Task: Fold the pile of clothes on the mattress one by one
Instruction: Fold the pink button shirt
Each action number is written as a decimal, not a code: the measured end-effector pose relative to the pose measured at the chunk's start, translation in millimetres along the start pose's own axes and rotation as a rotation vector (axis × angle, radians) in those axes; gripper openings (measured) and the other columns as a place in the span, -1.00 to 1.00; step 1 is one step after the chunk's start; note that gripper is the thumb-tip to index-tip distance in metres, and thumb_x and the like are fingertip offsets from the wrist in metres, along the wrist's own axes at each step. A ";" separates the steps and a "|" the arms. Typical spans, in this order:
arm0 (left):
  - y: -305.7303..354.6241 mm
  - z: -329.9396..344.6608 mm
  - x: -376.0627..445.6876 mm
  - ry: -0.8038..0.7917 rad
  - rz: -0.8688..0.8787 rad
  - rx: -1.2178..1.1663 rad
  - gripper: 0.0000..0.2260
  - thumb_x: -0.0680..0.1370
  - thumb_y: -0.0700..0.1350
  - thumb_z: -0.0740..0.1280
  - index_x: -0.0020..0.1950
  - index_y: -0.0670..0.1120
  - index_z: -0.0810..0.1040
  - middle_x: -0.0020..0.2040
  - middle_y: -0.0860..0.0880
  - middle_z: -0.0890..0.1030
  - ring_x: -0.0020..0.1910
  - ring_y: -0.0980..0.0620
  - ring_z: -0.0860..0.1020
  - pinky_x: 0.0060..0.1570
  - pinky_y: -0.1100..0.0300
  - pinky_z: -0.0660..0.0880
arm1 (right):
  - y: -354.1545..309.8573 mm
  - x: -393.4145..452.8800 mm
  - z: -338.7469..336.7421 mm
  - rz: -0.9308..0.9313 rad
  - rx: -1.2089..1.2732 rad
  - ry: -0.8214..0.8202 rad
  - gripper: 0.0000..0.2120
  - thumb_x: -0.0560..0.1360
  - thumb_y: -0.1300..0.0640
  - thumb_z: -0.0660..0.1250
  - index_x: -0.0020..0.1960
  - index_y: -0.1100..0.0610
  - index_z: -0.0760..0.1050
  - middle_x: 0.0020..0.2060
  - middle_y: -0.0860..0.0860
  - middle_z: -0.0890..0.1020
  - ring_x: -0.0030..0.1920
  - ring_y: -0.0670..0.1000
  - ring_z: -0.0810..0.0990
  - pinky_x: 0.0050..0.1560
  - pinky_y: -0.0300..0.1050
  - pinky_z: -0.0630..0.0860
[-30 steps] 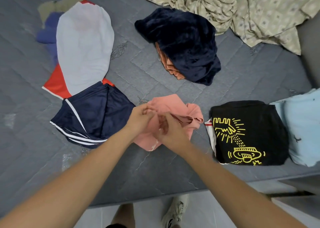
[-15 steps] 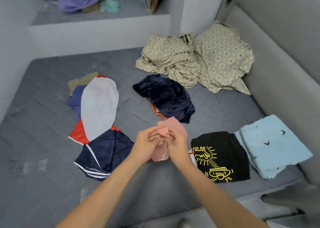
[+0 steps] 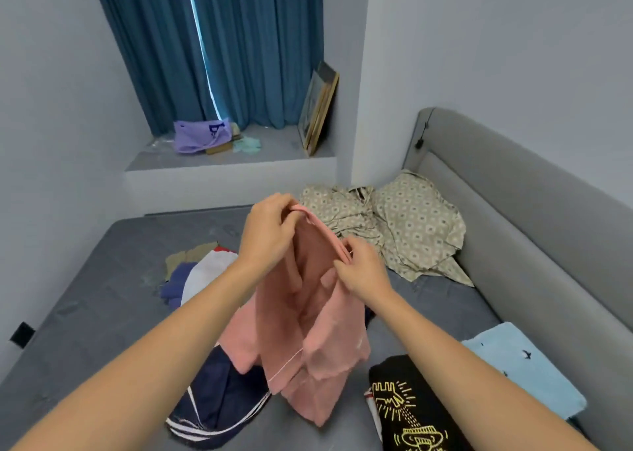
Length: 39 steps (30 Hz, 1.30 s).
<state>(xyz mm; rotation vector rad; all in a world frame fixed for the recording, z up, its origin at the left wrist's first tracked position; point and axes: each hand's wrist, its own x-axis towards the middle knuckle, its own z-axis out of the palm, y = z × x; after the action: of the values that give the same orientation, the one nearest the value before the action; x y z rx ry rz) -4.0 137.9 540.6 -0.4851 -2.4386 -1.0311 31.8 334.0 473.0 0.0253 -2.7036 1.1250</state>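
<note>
A pink garment (image 3: pixel 308 341) hangs in the air above the grey mattress (image 3: pixel 85 313), its lower edge near the mattress surface. My left hand (image 3: pixel 267 235) pinches its top edge at the higher end. My right hand (image 3: pixel 359 269) pinches the same edge lower and to the right. Under and left of it lie navy shorts with white stripes (image 3: pixel 219 402) and a white, red and blue heap of clothes (image 3: pixel 198 272). A folded black shirt with a yellow print (image 3: pixel 407 406) and a folded light blue garment (image 3: pixel 520 368) lie at the right.
A crumpled beige patterned sheet (image 3: pixel 404 228) lies at the far right by the grey padded headboard (image 3: pixel 531 218). Behind the mattress is a window ledge with a purple bag (image 3: pixel 198 135), framed pictures (image 3: pixel 318 108) and blue curtains (image 3: pixel 212 46).
Both hands have lifted the pink garment off the mattress and moved apart along its top edge, so it hangs open. The head camera has tilted up, showing the window and walls.
</note>
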 end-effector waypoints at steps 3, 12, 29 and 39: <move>14.2 -34.9 17.6 0.051 0.040 0.012 -0.82 0.57 -0.15 0.40 -0.20 0.00 0.50 -0.20 0.04 0.41 -0.18 0.02 0.44 -0.16 0.09 0.33 | -15.2 7.1 -24.2 -0.082 -0.113 0.013 -0.80 0.23 0.08 0.34 -0.17 0.04 0.41 -0.18 -0.02 0.51 -0.14 0.11 0.51 -0.19 0.02 0.40; 29.0 -127.9 34.0 0.244 -0.113 -0.040 -0.89 0.58 -0.17 0.40 -0.15 -0.13 0.61 -0.10 -0.08 0.46 -0.14 0.09 0.45 -0.10 0.31 0.37 | -70.0 56.3 -87.7 -0.300 0.012 -0.155 -0.84 0.47 0.28 0.37 -0.12 0.01 0.57 -0.24 -0.08 0.63 -0.19 -0.05 0.57 -0.13 -0.12 0.47; -28.5 -243.4 -37.5 0.421 -0.385 -0.240 -0.85 0.66 -0.26 0.27 -0.10 -0.23 0.53 -0.20 -0.10 0.54 -0.20 0.03 0.43 -0.18 0.14 0.35 | -191.7 27.9 -68.3 -0.551 0.003 -0.424 -0.45 0.34 -0.20 0.60 0.12 -0.12 0.33 -0.03 -0.16 0.57 -0.07 -0.10 0.55 -0.03 -0.13 0.53; -68.7 -309.2 -80.7 0.389 -0.328 -0.064 -0.84 0.59 -0.25 0.33 -0.14 -0.03 0.54 -0.27 0.08 0.60 -0.26 0.17 0.49 -0.12 0.15 0.45 | -249.0 20.2 -5.8 -0.628 0.071 -0.429 -0.88 0.48 0.13 0.48 -0.10 -0.01 0.54 -0.21 -0.13 0.61 -0.18 -0.13 0.53 -0.11 -0.04 0.49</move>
<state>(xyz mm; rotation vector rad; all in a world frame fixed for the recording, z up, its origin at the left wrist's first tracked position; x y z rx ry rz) 112.1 -147.2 650.4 0.1002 -2.1771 -1.2066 37.3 163.0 655.2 1.1544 -2.6573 1.0887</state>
